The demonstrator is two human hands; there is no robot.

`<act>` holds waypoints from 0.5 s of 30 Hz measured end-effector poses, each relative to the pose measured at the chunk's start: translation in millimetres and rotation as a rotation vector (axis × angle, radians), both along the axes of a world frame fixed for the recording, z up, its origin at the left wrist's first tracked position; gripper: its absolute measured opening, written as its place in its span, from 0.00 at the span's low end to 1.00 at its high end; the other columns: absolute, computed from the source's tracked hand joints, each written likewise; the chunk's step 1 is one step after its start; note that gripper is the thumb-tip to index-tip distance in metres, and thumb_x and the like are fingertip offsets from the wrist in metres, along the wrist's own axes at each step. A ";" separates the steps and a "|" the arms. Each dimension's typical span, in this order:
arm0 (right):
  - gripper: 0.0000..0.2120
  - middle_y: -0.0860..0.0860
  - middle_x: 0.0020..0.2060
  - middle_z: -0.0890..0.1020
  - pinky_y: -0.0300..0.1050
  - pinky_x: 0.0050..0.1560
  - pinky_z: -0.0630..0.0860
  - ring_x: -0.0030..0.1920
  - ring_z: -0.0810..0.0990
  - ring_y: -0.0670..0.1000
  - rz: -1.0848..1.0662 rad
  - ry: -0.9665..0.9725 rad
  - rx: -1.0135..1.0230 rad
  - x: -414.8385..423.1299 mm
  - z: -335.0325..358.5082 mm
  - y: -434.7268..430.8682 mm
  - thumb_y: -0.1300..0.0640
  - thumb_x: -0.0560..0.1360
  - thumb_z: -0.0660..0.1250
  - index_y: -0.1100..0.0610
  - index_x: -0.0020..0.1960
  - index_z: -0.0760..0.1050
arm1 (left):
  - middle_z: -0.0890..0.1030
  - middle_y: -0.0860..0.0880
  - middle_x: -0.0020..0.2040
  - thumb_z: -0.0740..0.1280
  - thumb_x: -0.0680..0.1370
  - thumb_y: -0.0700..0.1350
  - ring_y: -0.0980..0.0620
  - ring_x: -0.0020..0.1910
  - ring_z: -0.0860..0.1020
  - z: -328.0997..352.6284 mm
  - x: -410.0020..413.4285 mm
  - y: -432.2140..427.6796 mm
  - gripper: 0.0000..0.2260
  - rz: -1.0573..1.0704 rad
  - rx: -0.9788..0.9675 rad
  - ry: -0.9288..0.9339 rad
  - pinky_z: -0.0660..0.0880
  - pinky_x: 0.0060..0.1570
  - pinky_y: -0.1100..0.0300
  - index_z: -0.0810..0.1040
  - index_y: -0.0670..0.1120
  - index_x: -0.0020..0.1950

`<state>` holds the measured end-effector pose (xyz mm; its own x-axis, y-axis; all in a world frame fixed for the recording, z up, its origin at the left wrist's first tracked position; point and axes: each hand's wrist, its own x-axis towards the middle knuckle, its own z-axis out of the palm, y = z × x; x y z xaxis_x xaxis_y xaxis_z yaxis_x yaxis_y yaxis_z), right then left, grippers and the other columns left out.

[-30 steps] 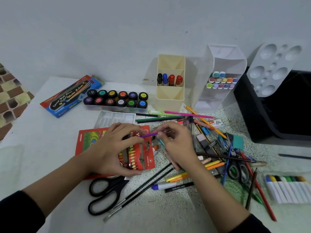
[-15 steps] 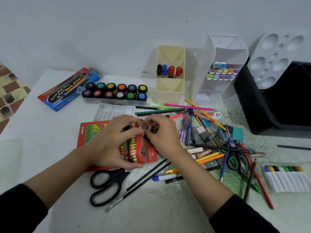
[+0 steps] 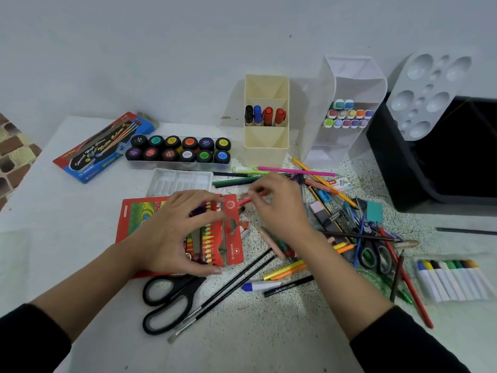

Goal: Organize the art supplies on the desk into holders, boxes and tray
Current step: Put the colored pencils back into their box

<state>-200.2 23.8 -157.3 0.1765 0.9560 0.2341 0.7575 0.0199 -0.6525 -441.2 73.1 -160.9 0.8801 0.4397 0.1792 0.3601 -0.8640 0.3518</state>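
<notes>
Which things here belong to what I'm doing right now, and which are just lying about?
In use: left hand holding the crayon box; right hand pinching a pink crayon.
Lying about: black scissors, paint pots, two brushes, white palette.

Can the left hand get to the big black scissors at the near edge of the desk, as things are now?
Probably yes: the big black scissors lie with handles uncovered right beside the left hand, though it must first release the red crayon box.
</notes>
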 end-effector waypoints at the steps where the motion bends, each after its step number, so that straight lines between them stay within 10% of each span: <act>1: 0.03 0.48 0.44 0.82 0.47 0.53 0.76 0.47 0.78 0.49 -0.007 -0.110 -0.005 9.8 0.3 1.1 0.60 0.76 0.71 0.56 0.47 0.84 | 0.68 0.51 0.73 0.70 0.67 0.75 0.51 0.72 0.65 -0.5 0.0 0.4 0.38 -0.003 0.008 0.012 0.63 0.69 0.51 0.75 0.55 0.70; 15: 0.10 0.47 0.53 0.81 0.49 0.49 0.57 0.57 0.74 0.53 0.083 -0.454 -0.062 39.2 -0.2 4.8 0.66 0.76 0.69 0.52 0.52 0.78 | 0.68 0.51 0.72 0.73 0.65 0.74 0.51 0.72 0.66 -4.2 0.6 2.9 0.38 0.035 -0.024 -0.051 0.66 0.69 0.49 0.75 0.52 0.67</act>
<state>-161.0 28.6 -157.4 -0.0086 0.9772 0.2120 0.9643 0.0642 -0.2569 -440.6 76.0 -165.1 0.8543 0.4745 0.2124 0.3708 -0.8424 0.3909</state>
